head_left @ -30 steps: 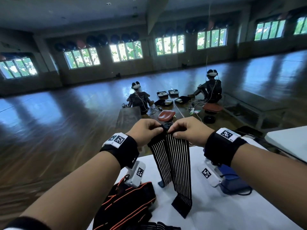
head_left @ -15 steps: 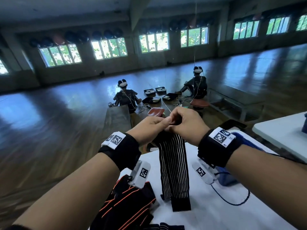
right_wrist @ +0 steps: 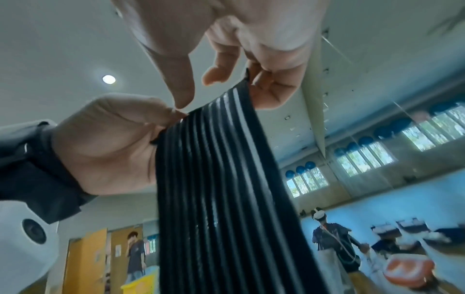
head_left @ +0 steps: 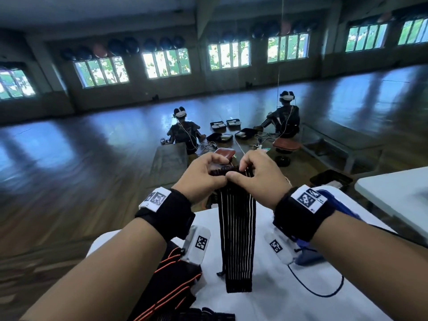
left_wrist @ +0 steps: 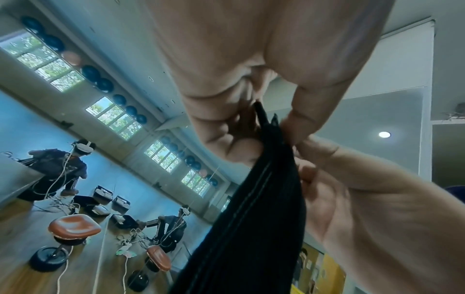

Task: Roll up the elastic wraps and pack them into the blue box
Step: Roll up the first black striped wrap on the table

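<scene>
1. The left hand (head_left: 201, 176) has its fingers curled over the top edge of the striped wrap (head_left: 237, 239) and its thumb pressed against the near face, so the fabric is pinched between them.
2. The right hand (head_left: 257, 177) does the same at the other corner: the thumb tip meets the left thumb at the middle of the edge, and the bent fingers (right_wrist: 271, 87) hook over the far side.
3. Between the two hands the top edge is bunched into a short, ribbed fold; whether it is already a full turn of a roll cannot be told.
4. The wrap is a flat, woven elastic band, black with thin white lengthwise lines, hanging straight down from the hands to the white table (head_left: 289, 304), where its squared lower end rests.
5. Black wrist bands with white printed tags circle both wrists.
6. At the left of the table lies a crumpled heap of black wraps with orange stripes (head_left: 171, 283).
7. The blue box (head_left: 308, 253) sits at the table's right side, mostly hidden behind the right wrist, with a thin dark cord (head_left: 324, 293) looping beside it.
</scene>
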`<state>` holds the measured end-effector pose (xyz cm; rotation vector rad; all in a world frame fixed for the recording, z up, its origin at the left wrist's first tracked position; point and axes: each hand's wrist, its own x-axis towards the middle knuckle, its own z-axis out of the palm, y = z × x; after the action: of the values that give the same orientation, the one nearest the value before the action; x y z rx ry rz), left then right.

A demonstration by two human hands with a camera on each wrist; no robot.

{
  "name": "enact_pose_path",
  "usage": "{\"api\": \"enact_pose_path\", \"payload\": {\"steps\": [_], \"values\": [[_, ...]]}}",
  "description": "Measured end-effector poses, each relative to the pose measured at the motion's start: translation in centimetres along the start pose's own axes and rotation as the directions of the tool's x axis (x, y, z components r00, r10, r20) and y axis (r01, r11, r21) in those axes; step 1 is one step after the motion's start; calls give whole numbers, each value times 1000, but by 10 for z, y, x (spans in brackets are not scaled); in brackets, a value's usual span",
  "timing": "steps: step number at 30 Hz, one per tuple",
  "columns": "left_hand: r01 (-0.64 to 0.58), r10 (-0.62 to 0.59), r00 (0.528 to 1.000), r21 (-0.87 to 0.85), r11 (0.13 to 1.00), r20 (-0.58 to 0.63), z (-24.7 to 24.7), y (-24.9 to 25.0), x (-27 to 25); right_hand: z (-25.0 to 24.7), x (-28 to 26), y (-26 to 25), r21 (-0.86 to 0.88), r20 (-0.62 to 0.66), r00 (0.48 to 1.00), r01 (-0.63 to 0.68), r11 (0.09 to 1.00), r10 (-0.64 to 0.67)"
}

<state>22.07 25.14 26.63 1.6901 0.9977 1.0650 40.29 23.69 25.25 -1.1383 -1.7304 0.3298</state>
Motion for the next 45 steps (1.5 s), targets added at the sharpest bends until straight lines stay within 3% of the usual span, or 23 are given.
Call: {"api": "enact_pose_path", "payload": {"steps": [3,5,9,13,20,24,29,39,45], "values": [[-67,68,995,13,998,-67,15,0,5,-3,-7,20,92,45,997,-69,993,65],[-99,109,990,117,988,-85,23,-4,10,-3,-12,31,173,98,989,-123,977,107],[-70,114,982,272,960,-149,36,-12,16,-1,-23,44,290,224,963,-215,932,152],[0,31,979,155,988,-201,49,-14,14,-1,-26,50,282,253,951,-250,926,179],[42,-49,984,-47,998,-169,69,-17,7,-7,-18,53,305,283,934,-302,903,217],[47,-69,966,-90,995,-250,68,-18,6,-6,-17,55,466,140,950,-312,828,279],[84,-103,958,-80,993,-266,70,-21,2,-4,-16,61,359,-79,948,-260,896,307],[95,-100,959,-30,995,-264,65,-26,-2,-2,-16,54,328,-120,936,-276,903,330],[28,-2,940,71,997,-341,65,-26,-6,0,-20,47,322,-160,945,-224,920,286]]}}
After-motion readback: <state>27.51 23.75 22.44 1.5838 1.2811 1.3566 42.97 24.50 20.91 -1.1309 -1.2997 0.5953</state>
